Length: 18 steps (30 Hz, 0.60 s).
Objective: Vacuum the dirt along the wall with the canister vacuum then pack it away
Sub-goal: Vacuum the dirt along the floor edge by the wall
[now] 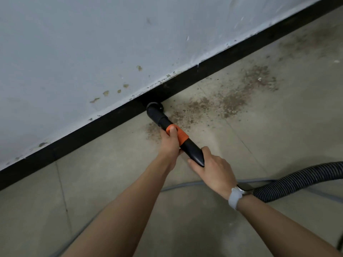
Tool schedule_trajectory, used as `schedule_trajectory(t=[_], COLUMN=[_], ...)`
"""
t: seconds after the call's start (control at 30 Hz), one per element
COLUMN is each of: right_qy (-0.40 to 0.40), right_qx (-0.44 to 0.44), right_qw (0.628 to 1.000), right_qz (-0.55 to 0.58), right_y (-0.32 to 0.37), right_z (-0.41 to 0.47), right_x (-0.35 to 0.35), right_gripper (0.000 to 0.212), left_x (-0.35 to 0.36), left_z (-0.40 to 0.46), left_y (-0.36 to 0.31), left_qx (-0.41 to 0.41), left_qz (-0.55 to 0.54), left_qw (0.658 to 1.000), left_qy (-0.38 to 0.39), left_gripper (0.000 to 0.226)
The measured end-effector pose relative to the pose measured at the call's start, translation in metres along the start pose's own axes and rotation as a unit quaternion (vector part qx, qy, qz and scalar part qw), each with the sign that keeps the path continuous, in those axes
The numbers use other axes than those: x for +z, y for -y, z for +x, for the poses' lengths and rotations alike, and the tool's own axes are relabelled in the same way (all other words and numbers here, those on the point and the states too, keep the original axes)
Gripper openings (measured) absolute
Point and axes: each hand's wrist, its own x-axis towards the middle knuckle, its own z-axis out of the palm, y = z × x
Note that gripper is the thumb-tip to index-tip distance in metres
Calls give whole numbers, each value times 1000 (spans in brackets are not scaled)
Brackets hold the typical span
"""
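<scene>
The vacuum nozzle (155, 110) sits at the centre of the frame, a black elbow-shaped head pressed down where the floor (259, 145) meets the black baseboard (92, 130). Behind the elbow the tube runs down and to the right: first a short black collar, then an orange sleeve (179, 134), then a smooth black wand (193, 154) with a glossy sheen. The wand is tilted, its nozzle end low against the baseboard.

The left hand (169, 145) takes the tube from the left side, its grip closed round the orange sleeve with the thumb lying on top of the orange part. The right hand (213, 171) holds the black wand just behind it, fingers curled over the rear end; its grip is wrapped on the wand, though the underside is hidden. A pale grey watch (235, 198) is on the right wrist.

From under the right wrist a ribbed black hose (300, 180) curves off to the right edge of the frame. A thin grey cable (185, 185) lies on the floor beneath the arms, arcing towards the lower left.

Brown dirt (222, 101) is scattered on the floor to the right of the nozzle, in a band running up and right along the baseboard, with a small patch just left of the left hand's fingers and fainter dust towards the upper right corner.

The wall (92, 52) fills the upper left of the frame, light grey, with chipped and stained spots near its lower edge. The floor is beige tile with thin joints.
</scene>
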Motion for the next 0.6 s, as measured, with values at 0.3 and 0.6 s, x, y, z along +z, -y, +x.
schedule_trajectory(t=[0.3, 0.6], right_qy=[-62, -55], right_qx=[74, 115], right_qw=[994, 985], right_qz=[47, 119], right_y=[-40, -50], right_z=[17, 31], right_x=[-29, -42], right_gripper=[39, 36], left_x=[77, 111], left_z=[15, 26], left_y=[-27, -46], left_qx=[-16, -48], left_qz=[64, 95], left_qw=[994, 989], left_qy=[82, 106], left_gripper=[32, 38])
